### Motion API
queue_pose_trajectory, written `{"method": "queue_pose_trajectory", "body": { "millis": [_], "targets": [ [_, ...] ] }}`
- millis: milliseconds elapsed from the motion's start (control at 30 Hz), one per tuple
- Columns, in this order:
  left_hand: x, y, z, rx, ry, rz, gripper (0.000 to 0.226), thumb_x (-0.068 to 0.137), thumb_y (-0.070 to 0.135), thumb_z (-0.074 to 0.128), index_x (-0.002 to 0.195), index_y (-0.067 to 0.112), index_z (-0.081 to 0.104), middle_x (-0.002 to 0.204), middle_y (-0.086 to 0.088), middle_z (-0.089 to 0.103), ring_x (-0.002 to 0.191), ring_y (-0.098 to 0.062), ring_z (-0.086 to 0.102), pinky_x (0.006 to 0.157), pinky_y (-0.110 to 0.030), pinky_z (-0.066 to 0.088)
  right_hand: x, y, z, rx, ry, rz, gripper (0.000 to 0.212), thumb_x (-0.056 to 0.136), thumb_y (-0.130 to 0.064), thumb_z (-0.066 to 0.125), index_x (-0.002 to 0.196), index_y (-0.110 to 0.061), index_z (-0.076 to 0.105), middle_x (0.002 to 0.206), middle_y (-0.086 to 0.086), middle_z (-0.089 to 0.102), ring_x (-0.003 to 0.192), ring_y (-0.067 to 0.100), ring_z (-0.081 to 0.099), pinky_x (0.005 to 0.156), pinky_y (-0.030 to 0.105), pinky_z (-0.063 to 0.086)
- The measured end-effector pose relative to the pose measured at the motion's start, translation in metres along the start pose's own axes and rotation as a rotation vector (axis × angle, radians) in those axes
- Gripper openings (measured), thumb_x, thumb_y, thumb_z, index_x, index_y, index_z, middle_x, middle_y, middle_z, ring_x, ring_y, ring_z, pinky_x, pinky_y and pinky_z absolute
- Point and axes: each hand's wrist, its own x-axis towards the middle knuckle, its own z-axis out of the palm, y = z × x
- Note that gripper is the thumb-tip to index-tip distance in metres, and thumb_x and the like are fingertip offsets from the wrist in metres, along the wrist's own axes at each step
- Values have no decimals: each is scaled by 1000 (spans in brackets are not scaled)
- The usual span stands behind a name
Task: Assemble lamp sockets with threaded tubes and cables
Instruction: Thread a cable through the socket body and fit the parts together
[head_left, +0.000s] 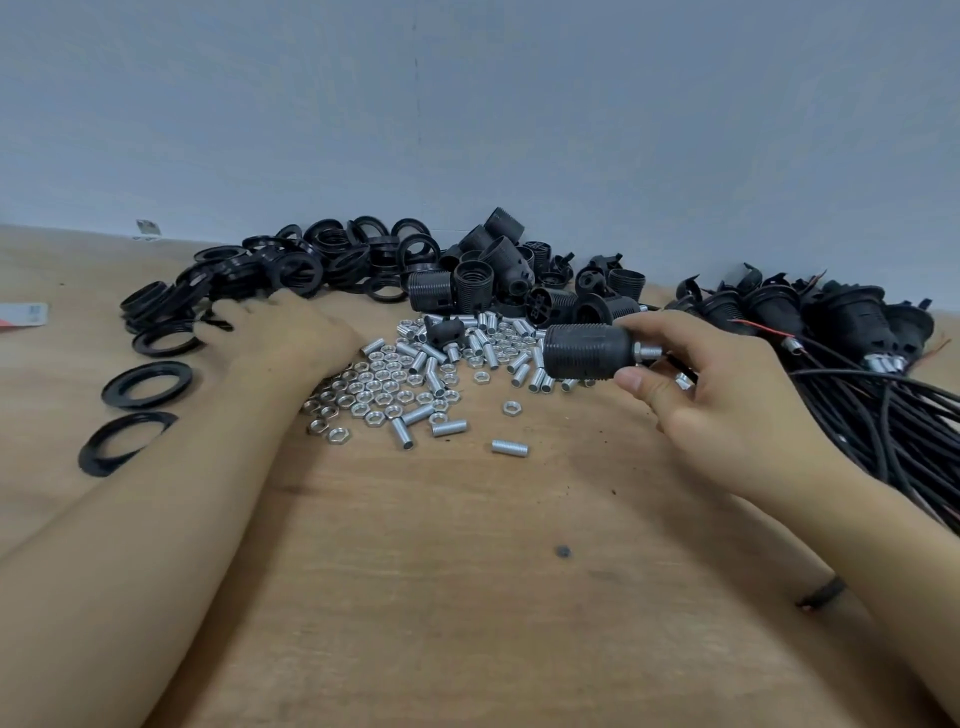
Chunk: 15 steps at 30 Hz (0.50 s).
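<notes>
Nearest, the right hand grips a black lamp socket above the table, a threaded tube already seated in its end. Beyond, loose tubes and nuts remain unused. Farther left, the left hand reaches the ring pile, finger posture indiscernible; finished cabled sockets lie right, many bare sockets await assembly.

Two hands, two loose flat rings, and piles of rings, sockets, nuts, tubes beyond counting.
</notes>
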Motion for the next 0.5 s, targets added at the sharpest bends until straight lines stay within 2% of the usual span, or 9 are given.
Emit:
{"method": "queue_pose_trajectory", "body": {
  "millis": [67,167,233,300,333,400,467,500],
  "targets": [
    [1,-1,0,-21,3,-3,65,88,43,43,140,4,41,146,-23,41,137,-42,29,111,-52,23,1,0,1,-5,-6,10,36,88,-20,70,121,-33,62,97,-26,64,87,4,59,76,7,39],
    [-5,7,-5,-150,175,207,43,89,29,53,126,9,49,125,-22,58,122,-43,45,96,-49,37,1,-4,2,-7,-3,7,34,88,-18,70,118,-32,63,97,-21,67,87,11,62,79,26,45],
    [-11,13,-6,-175,207,326,42,87,28,57,125,12,52,123,-20,59,121,-42,47,93,-49,41,1,-4,2,-13,-9,13,33,88,-17,70,117,-33,63,96,-19,69,86,14,63,80,33,48],
    [-15,16,-4,-81,169,344,44,89,38,55,123,11,55,125,-21,57,122,-42,44,94,-49,41,0,-4,1,-15,-17,18,33,88,-17,70,115,-33,64,95,-19,69,85,14,62,81,37,50],
    [-15,15,-3,-46,142,342,41,90,42,53,116,10,59,120,-20,61,118,-42,47,92,-46,42,0,-4,0,-14,-23,16,32,88,-17,70,114,-34,64,94,-20,68,84,13,63,82,38,51],
    [-13,15,-1,-61,115,362,35,92,41,52,103,10,64,102,-17,67,99,-39,57,80,-40,49,0,-4,0,-13,-42,22,32,88,-17,69,113,-36,63,90,-24,66,81,14,64,81,40,52],
    [-14,16,-1,-139,133,395,29,93,38,54,104,13,66,94,-10,68,85,-32,56,66,-33,42,0,-4,0,-13,-60,27,32,88,-16,69,113,-35,63,85,-22,65,77,14,65,80,41,53],
    [-15,18,-1,-167,137,405,30,93,39,54,106,15,66,94,-8,68,84,-29,56,62,-31,39,0,-4,0,-15,-67,26,32,88,-16,69,113,-35,63,84,-21,65,77,14,65,80,40,53]
  ]
}}
